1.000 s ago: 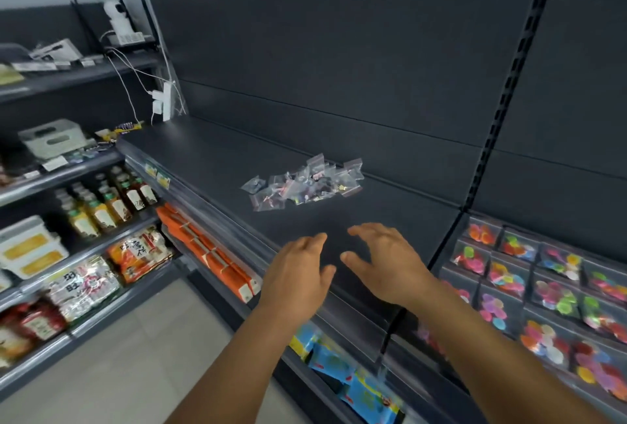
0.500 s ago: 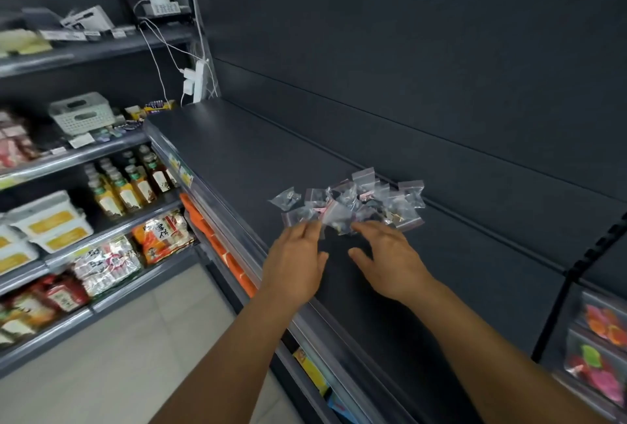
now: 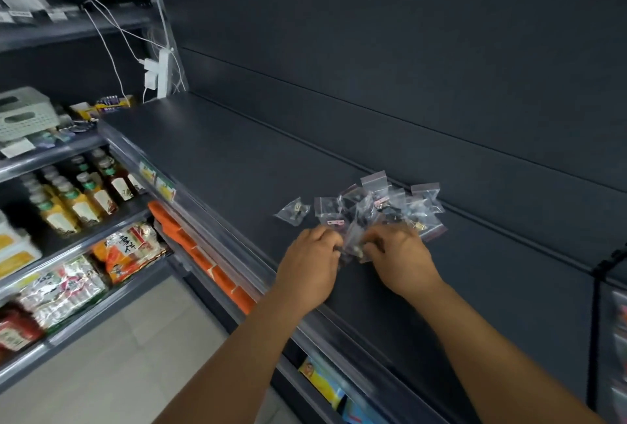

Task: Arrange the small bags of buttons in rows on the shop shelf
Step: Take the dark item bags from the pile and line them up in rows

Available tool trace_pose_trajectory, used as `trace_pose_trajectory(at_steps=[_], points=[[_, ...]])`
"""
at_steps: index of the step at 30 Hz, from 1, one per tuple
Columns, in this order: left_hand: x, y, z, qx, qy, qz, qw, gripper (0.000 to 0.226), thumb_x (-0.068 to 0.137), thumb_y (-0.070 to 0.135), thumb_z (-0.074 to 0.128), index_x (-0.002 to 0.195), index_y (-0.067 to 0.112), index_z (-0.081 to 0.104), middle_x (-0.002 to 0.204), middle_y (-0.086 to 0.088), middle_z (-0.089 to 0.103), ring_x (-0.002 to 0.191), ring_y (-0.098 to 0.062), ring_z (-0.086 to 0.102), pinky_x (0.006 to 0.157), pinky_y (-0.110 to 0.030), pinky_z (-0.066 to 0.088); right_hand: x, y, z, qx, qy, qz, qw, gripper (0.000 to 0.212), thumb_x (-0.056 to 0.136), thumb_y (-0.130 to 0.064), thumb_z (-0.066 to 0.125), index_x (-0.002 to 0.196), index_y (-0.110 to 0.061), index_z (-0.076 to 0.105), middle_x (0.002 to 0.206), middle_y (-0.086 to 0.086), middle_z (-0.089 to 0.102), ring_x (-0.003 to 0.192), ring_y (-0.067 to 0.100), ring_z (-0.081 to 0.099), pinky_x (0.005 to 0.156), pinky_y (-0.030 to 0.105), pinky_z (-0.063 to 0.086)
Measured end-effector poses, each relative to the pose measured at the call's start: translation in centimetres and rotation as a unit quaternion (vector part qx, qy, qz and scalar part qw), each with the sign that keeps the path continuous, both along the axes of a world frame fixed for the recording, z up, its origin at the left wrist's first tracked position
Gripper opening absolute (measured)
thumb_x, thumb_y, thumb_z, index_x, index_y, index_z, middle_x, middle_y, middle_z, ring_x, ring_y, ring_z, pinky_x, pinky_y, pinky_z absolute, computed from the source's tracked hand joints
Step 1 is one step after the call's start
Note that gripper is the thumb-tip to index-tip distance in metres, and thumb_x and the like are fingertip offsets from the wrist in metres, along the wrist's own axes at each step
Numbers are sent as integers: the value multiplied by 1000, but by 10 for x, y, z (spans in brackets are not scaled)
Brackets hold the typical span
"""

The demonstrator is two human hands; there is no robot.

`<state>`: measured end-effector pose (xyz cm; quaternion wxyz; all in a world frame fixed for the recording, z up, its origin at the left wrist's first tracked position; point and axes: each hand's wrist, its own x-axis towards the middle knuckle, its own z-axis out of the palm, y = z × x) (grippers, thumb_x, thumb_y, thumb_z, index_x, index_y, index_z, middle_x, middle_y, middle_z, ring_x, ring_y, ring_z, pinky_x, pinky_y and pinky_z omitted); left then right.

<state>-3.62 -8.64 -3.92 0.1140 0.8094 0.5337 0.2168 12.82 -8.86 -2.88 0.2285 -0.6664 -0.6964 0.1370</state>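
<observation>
On the dark shelf (image 3: 237,166), towards its back edge, lies a loose pile of small clear bags (image 3: 383,206), overlapping one another in no order. One bag (image 3: 293,211) sits apart, just to the left of the pile, flat on the shelf. Several bags show dark contents and a few have a pink strip along the top; the buttons themselves are too small to make out.

Both hands are at the near edge of the pile. The left hand (image 3: 310,262) has its fingers curled in, pinching the lower edge of a bag at the front of the pile. The right hand (image 3: 398,255) is just beside it, fingers likewise curled and gripping bags at the same front edge. The two sets of fingertips nearly meet, with crumpled plastic between them. Both forearms reach up across the shelf's front rail (image 3: 217,220).

Left of the shelf, a lower rack holds bottles (image 3: 84,193) with yellow and brown contents, and below them shiny snack packets (image 3: 64,288). At the shelf's far left end a white power strip (image 3: 163,74) hangs with white cables (image 3: 112,40) running up from it. A pale basket (image 3: 25,116) stands beyond that end.
</observation>
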Motion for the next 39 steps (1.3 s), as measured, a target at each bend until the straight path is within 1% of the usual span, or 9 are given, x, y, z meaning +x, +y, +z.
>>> trace_pose_trajectory(at_steps=[3,6,10,15,19,24,27,32,39], points=[[-4,-3,1,-11,-74,-65,995,14,94,17,48,95,17,62,99,6,59,95,-9,50,86,-31,44,-3,-6,1,-29,14,-56,998,20,83,-23,64,102,-19,62,98,-1,61,104,22,52,81,33,50],[-10,3,0,-13,-119,-39,992,17,95,23,50,108,19,61,110,5,58,105,-11,50,89,-25,42,-7,-12,0,-49,1,-91,995,35,79,-25,67,113,-18,59,103,2,61,107,25,51,87,38,49],[-16,15,-3,-40,-2,31,999,54,92,42,51,137,15,42,134,-3,47,126,-22,34,104,-32,32,-13,-16,-2,-64,-11,-128,990,36,82,-27,64,117,-20,58,105,3,61,107,25,50,85,33,48],[-15,21,-7,-56,79,46,994,51,86,57,51,120,19,56,123,-3,47,117,-25,33,99,-37,31,-18,-22,-3,-60,-16,-162,985,18,83,-25,61,100,-20,62,100,3,59,101,25,52,75,27,43],[-13,20,-3,-56,8,34,998,33,82,45,64,101,18,60,107,-3,57,108,-26,43,89,-35,36,-21,-33,-1,-13,33,-185,982,12,81,-19,61,72,-24,54,75,-7,56,81,19,54,59,24,39],[-7,14,8,-103,-170,-34,980,12,81,22,65,82,22,53,72,10,59,68,-13,57,52,-12,36,-16,-49,12,44,137,-234,961,16,80,-19,64,67,-21,55,59,-11,57,51,-2,52,46,7,37],[8,8,21,-148,-247,-66,955,10,81,20,66,86,24,58,74,12,64,66,-2,59,52,-9,38,-9,-62,23,66,229,-261,935,13,81,-20,63,68,-20,61,58,-10,57,46,-4,48,41,7,34],[48,-11,38,-246,-349,-109,898,5,85,16,64,83,20,62,80,0,68,77,-18,66,70,-29,55,13,-90,40,98,367,-297,876,17,85,-21,60,69,-18,61,68,1,68,61,8,58,59,28,52],[125,-69,51,-313,-369,-187,855,12,94,14,54,83,13,59,73,1,66,61,-14,67,54,-21,52,74,-160,47,163,466,-369,788,21,91,-14,55,70,-16,53,61,-6,66,61,9,61,55,22,52]])
